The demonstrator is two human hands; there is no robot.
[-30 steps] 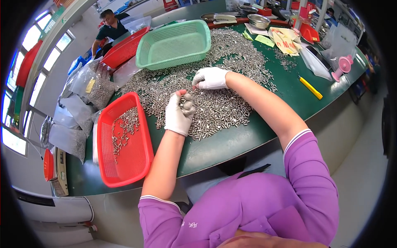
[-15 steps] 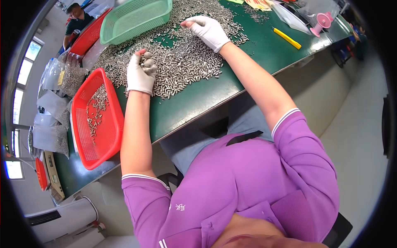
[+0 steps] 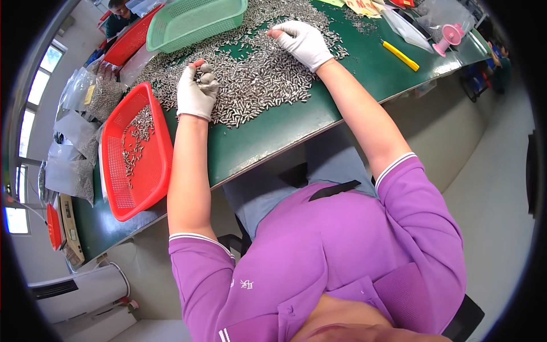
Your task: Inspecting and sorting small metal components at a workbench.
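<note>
I see my left hand cupped shut around a clutch of small metal pins, just right of the red basket. Farther across the pin pile, my right hand lies flat, fingers loosely spread on the pins, well apart from the basket.

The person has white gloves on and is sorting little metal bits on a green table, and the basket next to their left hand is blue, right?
Almost. The basket beside the left hand is red, not blue, as the head view shows. The white gloves, the little metal bits and the green table are as you said.
</note>
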